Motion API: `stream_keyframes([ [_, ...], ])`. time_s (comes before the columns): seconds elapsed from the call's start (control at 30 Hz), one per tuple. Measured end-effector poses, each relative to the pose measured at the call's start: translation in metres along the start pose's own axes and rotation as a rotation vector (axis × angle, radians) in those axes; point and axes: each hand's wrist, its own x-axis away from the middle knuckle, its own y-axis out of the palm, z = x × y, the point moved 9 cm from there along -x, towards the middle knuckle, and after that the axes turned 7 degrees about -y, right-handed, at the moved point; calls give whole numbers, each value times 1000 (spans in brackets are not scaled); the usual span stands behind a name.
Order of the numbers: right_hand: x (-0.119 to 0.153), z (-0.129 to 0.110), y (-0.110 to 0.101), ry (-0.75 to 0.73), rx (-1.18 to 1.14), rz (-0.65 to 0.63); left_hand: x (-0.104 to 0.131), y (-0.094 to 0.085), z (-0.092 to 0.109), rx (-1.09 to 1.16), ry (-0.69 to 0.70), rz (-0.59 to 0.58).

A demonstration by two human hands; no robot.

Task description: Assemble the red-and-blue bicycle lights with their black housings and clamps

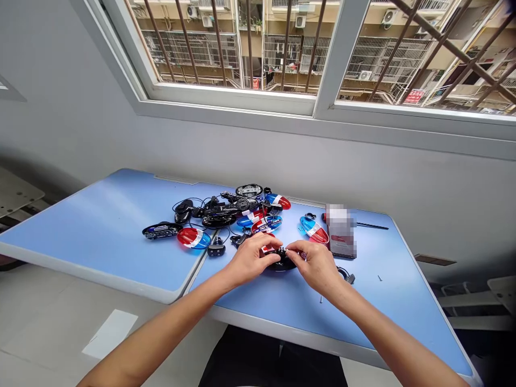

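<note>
My left hand (255, 259) and my right hand (316, 263) meet over the near middle of the right-hand table. Between them is a black oval housing (281, 266), its far side partly covered by my fingers. My left fingers and thumb close on its left part. On the right, my thumb and fingertips pinch at its top; any small part between them is too tiny to make out. Just beyond my right hand lies a red-and-blue light cover (314, 230). Close to my right wrist is a black ring-shaped piece with cable (345, 275).
Black housings and cables (220, 212) are heaped behind my left hand, among more red-and-blue covers (194, 238). A partly blurred box (342, 242) stands right, with a dark rod (373, 226) behind it. Loose screws (321, 299) lie on the blue tabletop (403, 322).
</note>
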Motion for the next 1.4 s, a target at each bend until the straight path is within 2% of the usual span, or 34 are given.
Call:
stream_keyframes([
  [0.13, -3, -3, -2, 14, 31, -27, 3, 2, -1, -109, 69, 38],
  [0.33, -9, -8, -2, 19, 33, -77, 2, 7, -5, -160, 68, 107],
  [0.4, -9, -4, -9, 38, 23, -77, 2, 8, -6, -155, 71, 113],
  [0.47, -3, 9, -25, 77, 15, -50, 2, 8, -8, -134, 78, 113],
  [0.57, 24, 40, -53, 157, 53, 0, 2, 10, -13, -74, 61, 73],
  [0.63, 50, 60, -62, 173, 144, -31, 1, 13, -18, -33, 26, 23],
  [0.73, 86, 81, -51, 111, 222, -157, 1, 17, -21, -18, -4, -20],
  [0.8, 102, 92, -42, 89, 234, -184, 1, 18, -23, -29, -5, -25],
  [0.9, 107, 103, -37, 123, 140, -97, 2, 18, -23, -41, 11, -25],
  [1.03, 102, 115, -38, 188, -34, -6, 5, 17, -20, -52, 48, -17],
  [1.17, 100, 128, -47, 283, -221, -1, 7, 16, -20, -72, 50, -9],
  [1.4, 103, 141, -66, 463, -592, -86, 6, 15, -28, -71, -1, 29],
])
